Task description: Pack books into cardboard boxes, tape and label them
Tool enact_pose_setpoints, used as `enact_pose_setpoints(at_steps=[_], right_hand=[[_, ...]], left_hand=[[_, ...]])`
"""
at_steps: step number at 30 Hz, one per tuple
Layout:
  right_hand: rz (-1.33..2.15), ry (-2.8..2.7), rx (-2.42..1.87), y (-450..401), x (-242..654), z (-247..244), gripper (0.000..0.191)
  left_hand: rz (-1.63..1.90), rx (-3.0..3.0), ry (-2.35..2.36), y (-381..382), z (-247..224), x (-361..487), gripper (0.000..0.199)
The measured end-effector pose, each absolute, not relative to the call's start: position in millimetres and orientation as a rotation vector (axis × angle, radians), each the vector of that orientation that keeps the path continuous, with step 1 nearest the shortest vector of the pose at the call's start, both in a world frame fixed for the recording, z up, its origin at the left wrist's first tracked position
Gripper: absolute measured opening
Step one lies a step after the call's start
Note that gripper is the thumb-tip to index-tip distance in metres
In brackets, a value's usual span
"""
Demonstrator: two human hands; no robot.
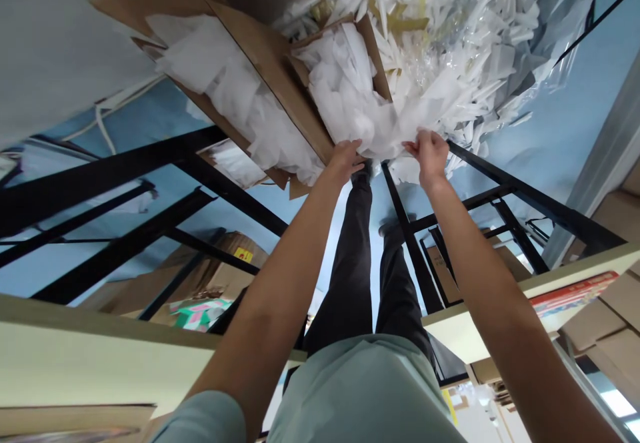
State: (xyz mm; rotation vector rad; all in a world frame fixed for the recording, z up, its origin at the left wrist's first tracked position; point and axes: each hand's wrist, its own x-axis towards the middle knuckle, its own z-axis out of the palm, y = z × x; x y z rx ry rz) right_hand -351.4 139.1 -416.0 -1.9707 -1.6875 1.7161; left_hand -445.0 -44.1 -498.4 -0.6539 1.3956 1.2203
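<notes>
Where the white sheet (397, 131) stretches sideways between the hands, the right hand (433, 156) pinches one end; whether the left hand (345, 160), fingers slightly parted, grips the other, I cannot tell.

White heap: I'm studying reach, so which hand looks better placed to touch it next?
Right, probably: the right hand is closer to the white heap, while the left hand is beside the large cardboard box.
</notes>
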Motion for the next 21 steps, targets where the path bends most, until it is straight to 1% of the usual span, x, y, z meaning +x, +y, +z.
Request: enact_pose_setpoints(at_steps=[2, 6, 9, 13, 15, 18, 21], right_hand=[[1.834, -1.540, -2.038, 156, -356, -408, 0.026], [2.085, -1.468, -2.064, 174, -363, -385, 0.032], [2.162, -1.470, -2.053, 180, -365, -368, 0.035], [2.080, -1.482, -2.019, 180, -362, -336, 0.041], [2.016, -1.509, -1.975, 179, -355, -313, 0.044], [1.915, -1.587, -1.900, 177, -337, -275, 0.045], [1.741, -1.669, -1.835, 173, -311, -234, 0.041]], left_hand=[[1.149, -0.746, 1.307, -42, -503, -446, 0.059], [1.119, -0.820, 1.133, -35, -505, -444, 0.067], [1.124, -0.926, 1.048, -25, -502, -436, 0.064], [1.227, -0.990, 0.925, -10, -483, -426, 0.051], [1.294, -0.935, 0.890, -3, -466, -424, 0.048], [1.373, -0.832, 0.907, 5, -430, -424, 0.046], [1.410, -0.731, 0.977, 10, -386, -428, 0.041]])
